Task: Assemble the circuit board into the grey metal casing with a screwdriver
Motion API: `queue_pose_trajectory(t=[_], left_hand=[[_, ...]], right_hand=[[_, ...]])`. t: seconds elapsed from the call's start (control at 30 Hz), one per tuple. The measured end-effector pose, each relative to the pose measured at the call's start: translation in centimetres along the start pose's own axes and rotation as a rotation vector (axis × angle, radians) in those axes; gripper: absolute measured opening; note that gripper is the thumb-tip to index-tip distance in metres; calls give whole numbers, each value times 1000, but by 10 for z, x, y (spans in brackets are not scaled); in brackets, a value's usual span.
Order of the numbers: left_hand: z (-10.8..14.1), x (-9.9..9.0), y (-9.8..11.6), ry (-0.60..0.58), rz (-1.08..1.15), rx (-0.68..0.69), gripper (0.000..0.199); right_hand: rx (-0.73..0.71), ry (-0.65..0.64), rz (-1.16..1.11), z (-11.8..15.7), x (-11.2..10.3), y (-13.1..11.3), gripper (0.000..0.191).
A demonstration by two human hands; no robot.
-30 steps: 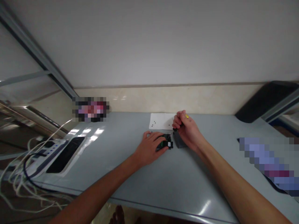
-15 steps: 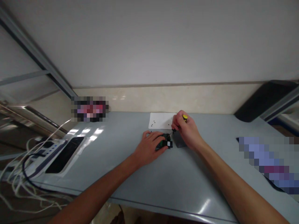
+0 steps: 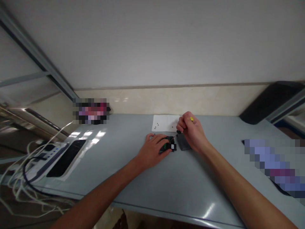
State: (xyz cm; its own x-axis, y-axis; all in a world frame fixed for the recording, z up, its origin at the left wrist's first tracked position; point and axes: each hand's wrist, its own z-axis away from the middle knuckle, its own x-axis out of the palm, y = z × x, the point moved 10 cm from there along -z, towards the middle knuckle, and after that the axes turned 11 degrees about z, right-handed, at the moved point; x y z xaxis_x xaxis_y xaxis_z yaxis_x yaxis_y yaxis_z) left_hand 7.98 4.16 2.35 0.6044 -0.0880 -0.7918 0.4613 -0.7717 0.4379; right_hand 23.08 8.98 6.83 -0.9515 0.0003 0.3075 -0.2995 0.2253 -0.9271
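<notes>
Screwdriver (image 3: pixel 179 131) is held in the closed right hand (image 3: pixel 192 131), its handle wrapped by the fingers and its thin shaft slanting down and left to the device (image 3: pixel 172 146). Whether the tip touches it is too small to tell. The left hand (image 3: pixel 152 151) grips the device, fingers over its top and thumb along its near side, leaving its right end showing. The device thus lies under the left fingers, below and left of the right hand's grip.

Just right of the device is a dark block (image 3: pixel 183 144), partly beneath the right hand. Just beyond the device, paper (image 3: pixel 164 119) bears small dark bits (image 3: pixel 156 125). Well left of the device on the table (image 3: pixel 152 190) are a phone (image 3: pixel 66 158), a power strip (image 3: pixel 44 165) and cables (image 3: pixel 17 187); a blurred item (image 3: pixel 91 112) lies beyond, to its left.
</notes>
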Motion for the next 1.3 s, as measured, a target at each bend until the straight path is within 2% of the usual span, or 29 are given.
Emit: queue_pose_trajectory(t=[0.2, 0.33, 0.43, 0.57, 0.77, 0.93, 1.0, 1.2, 1.3], left_hand=[[0, 0, -1, 3, 2, -16, 27], [0, -1, 1, 3, 5, -11, 25], [0, -1, 1, 1, 0, -8, 25], [0, -1, 0, 4, 3, -7, 27], [-1, 0, -2, -6, 12, -24, 27], [0, 1, -3, -18, 12, -26, 29], [0, 1, -3, -17, 9, -30, 29], [0, 0, -1, -12, 14, -28, 26], [0, 0, -2, -12, 13, -30, 27]], right_hand=[[103, -43, -176, 0, 4, 4, 30], [118, -45, -173, 3, 1, 4, 41], [71, -82, -146, 3, 5, 3, 45], [19, -73, -50, 3, 9, -1, 39], [76, -69, -25, 4, 8, -5, 28], [113, -46, -58, 7, 5, -1, 55], [86, -67, -59, 6, 8, -2, 60], [43, -67, -18, 3, 10, -3, 41], [-2, -80, 73, 4, 9, -5, 32]])
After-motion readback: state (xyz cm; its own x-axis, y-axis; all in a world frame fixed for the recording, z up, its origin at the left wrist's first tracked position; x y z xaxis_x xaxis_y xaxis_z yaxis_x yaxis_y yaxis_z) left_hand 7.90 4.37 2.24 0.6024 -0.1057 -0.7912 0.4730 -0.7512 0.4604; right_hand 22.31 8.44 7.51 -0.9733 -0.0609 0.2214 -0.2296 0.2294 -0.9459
